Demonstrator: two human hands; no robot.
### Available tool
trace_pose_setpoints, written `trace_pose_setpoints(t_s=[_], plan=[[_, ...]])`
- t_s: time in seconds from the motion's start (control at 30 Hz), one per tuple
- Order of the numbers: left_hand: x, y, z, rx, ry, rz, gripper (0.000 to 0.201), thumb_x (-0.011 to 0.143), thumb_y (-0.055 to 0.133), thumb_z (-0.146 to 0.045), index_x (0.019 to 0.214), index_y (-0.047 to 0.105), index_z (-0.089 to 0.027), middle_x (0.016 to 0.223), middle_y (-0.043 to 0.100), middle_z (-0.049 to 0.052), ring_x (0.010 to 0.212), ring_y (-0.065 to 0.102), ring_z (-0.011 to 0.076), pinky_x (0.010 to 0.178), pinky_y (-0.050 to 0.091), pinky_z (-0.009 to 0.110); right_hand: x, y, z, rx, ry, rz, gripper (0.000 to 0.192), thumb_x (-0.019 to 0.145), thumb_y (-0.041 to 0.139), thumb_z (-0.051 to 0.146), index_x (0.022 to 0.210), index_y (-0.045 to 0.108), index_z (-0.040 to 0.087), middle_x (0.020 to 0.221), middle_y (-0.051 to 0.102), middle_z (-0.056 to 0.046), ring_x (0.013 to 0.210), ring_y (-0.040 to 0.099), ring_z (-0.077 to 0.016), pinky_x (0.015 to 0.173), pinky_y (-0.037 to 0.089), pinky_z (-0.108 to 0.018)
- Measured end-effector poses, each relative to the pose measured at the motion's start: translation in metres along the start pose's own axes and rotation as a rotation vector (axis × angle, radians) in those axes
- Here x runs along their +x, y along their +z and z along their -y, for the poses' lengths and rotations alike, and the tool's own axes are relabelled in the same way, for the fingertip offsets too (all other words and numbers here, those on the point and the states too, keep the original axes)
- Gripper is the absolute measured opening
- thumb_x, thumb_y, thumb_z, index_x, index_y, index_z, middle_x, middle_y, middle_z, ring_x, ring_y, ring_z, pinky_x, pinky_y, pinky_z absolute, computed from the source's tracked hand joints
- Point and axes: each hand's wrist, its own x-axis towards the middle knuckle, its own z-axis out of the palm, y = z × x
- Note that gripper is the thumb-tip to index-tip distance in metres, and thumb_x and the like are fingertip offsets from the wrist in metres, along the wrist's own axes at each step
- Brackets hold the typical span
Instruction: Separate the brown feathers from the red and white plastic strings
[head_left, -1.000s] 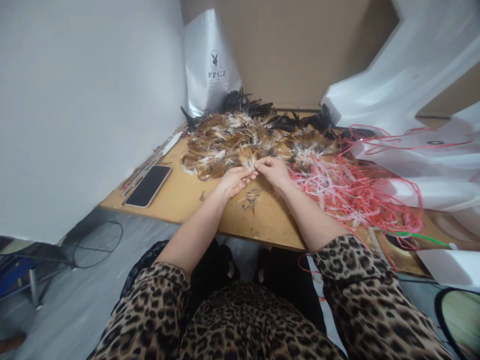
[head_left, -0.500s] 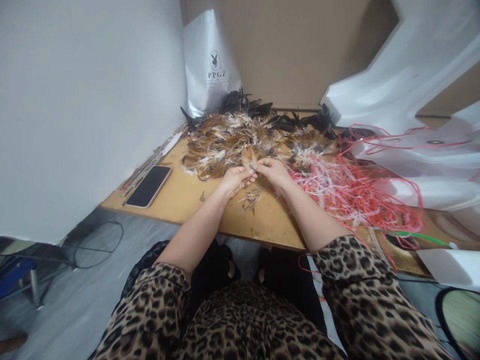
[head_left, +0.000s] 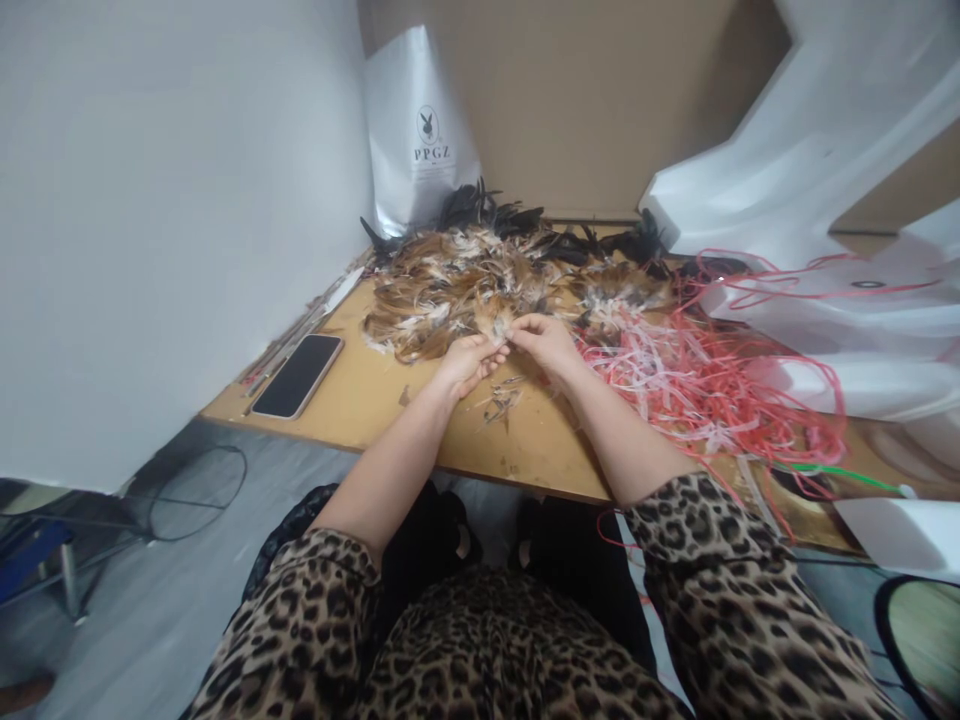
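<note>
My left hand (head_left: 466, 362) and my right hand (head_left: 549, 342) meet fingertip to fingertip over a wooden table (head_left: 375, 395). Together they pinch a small bunch of brown feathers (head_left: 496, 320) at the near edge of a big heap of brown, white and black feathers (head_left: 465, 280). A few loose feather scraps (head_left: 500, 400) lie on the table just below my hands. Both forearms are bare, with leopard-print sleeves near the elbows.
A tangle of red and pink strips (head_left: 705, 385) spreads to the right of my hands. A phone (head_left: 298, 374) lies face up at the table's left. A white bag (head_left: 420, 140) stands at the back, white sheets (head_left: 825, 200) at the right, a white wall on the left.
My hands have stayed in place; the bunch of feathers rose slightly between my fingertips and came back down. The view shifted a little.
</note>
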Motion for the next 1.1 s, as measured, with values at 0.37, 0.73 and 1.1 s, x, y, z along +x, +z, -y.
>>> trace_pose_setpoints(t_s=[0.37,0.73,1.1], plan=[[-0.002,-0.003,-0.002,-0.068,-0.058,0.118,0.004,0.075,0.061,-0.008,0.074,0.058,-0.007,0.063,0.061,0.001,0.048,0.054,0.0018,0.044,0.040,0.010,0.001,-0.010,0.006,0.021,0.020,0.103,0.028,0.057,0.073,0.036,0.073,0.063,0.015,0.053,0.054,0.003,0.048,0.043,-0.0067,0.049,0.031,-0.021],[-0.006,-0.003,-0.005,-0.058,-0.087,0.178,0.001,0.077,0.060,-0.008,0.076,0.059,-0.007,0.064,0.061,0.002,0.048,0.055,0.0019,0.045,0.041,0.009,-0.001,-0.014,0.007,0.031,0.025,0.212,0.029,0.057,0.073,0.039,0.068,0.059,0.015,0.054,0.055,0.003,0.049,0.043,-0.0067,0.051,0.032,-0.022],[0.003,0.000,0.003,-0.058,0.050,0.005,0.006,0.075,0.063,-0.012,0.076,0.060,-0.007,0.068,0.066,0.004,0.053,0.058,0.0039,0.048,0.042,0.012,0.003,0.004,-0.003,-0.171,-0.132,-0.102,0.017,0.063,0.061,0.032,0.063,0.054,0.017,0.061,0.057,0.001,0.057,0.047,-0.0099,0.058,0.039,-0.024]])
